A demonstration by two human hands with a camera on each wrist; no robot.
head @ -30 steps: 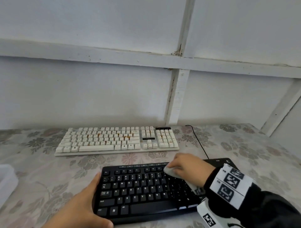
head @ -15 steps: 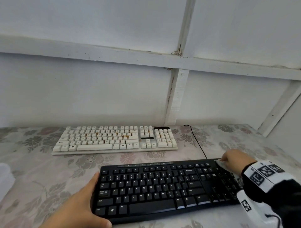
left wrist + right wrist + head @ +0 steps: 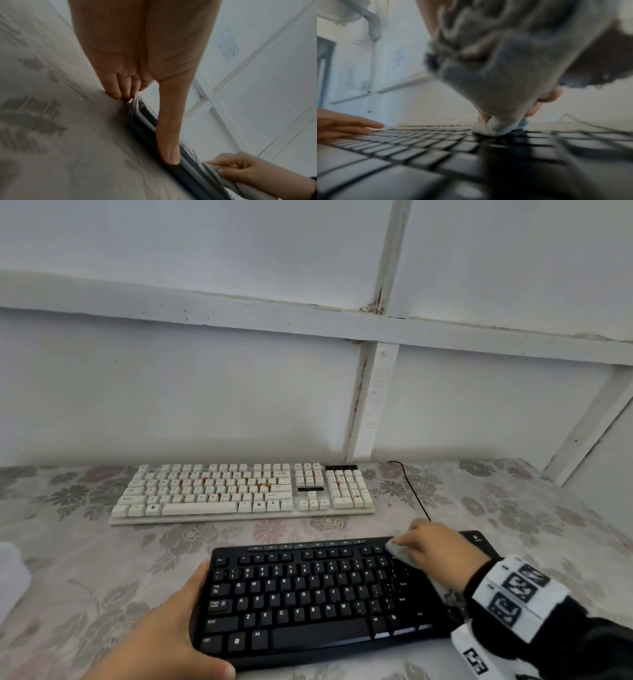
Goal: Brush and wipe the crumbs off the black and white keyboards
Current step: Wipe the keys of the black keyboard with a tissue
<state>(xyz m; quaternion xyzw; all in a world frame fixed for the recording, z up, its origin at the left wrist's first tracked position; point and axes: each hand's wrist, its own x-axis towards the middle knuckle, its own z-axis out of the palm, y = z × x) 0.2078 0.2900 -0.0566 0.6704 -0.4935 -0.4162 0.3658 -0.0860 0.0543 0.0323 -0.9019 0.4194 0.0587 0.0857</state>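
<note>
The black keyboard lies near the table's front edge. My left hand braces its left end, fingers flat along the side and thumb straight along the front rim. My right hand grips a bunched pale grey cloth and presses it on the upper right keys. In the right wrist view the cloth touches the keys. The white keyboard lies behind, untouched, with orange crumbs among its keys.
A black cable runs from the wall past the white keyboard's right end to the black one. A translucent plastic container sits at the left edge. The floral tablecloth covers the table, and a white wall stands close behind.
My right hand swept the cloth from the keyboard's middle to its far right corner, then came back left to the top right keys. The left hand has stayed put.
</note>
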